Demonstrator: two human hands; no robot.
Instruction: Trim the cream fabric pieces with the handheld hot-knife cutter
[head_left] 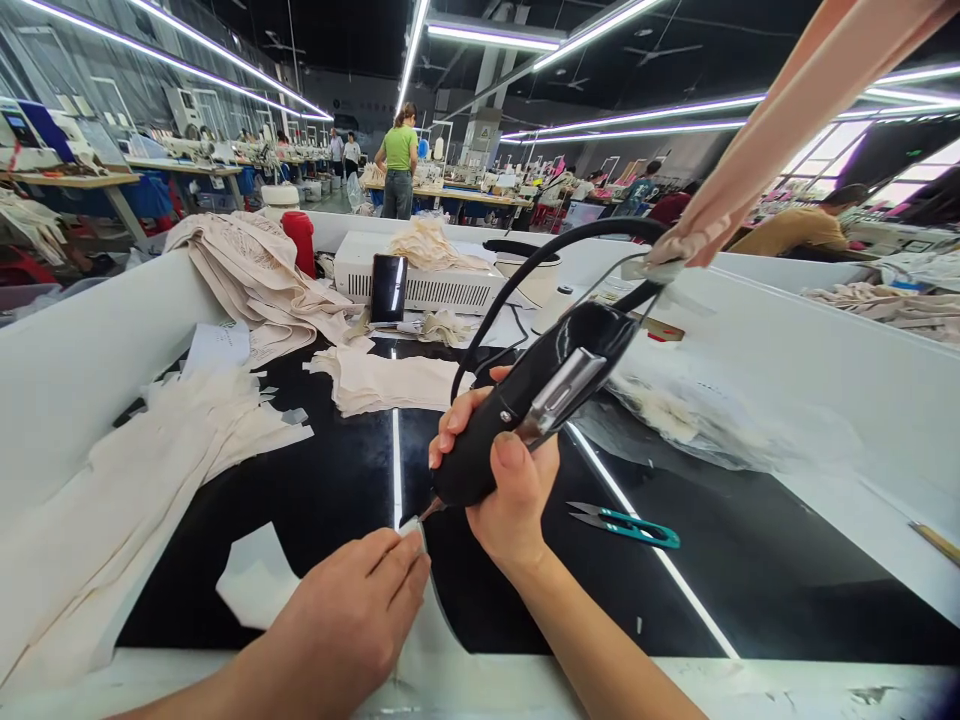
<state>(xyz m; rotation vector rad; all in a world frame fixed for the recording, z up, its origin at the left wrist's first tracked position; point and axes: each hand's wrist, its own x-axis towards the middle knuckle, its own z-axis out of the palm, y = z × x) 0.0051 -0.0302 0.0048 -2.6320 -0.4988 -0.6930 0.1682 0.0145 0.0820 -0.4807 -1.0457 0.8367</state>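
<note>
My right hand (517, 480) is wrapped round a black handheld tool (517, 410) with a metal lever, its thumb near the lever. The tool slants down to the left, and its thin tip meets the edge of a pale fabric piece (431, 640). My left hand (360, 600) has its fingers pressed together on that piece, close to the tip. A white piece (259, 575) lies left of my left hand on the black surface (337, 490). Teal thread snips (626, 523) rest to the right of my right hand.
Pale fabric (142, 480) is heaped at the left, with a stack (397, 380) farther back. A phone (388, 288) leans on a white vented box (442, 285). Pink cloth (795, 130) and a black cable (517, 275) hang by the tool. People stand or sit beyond the white walls.
</note>
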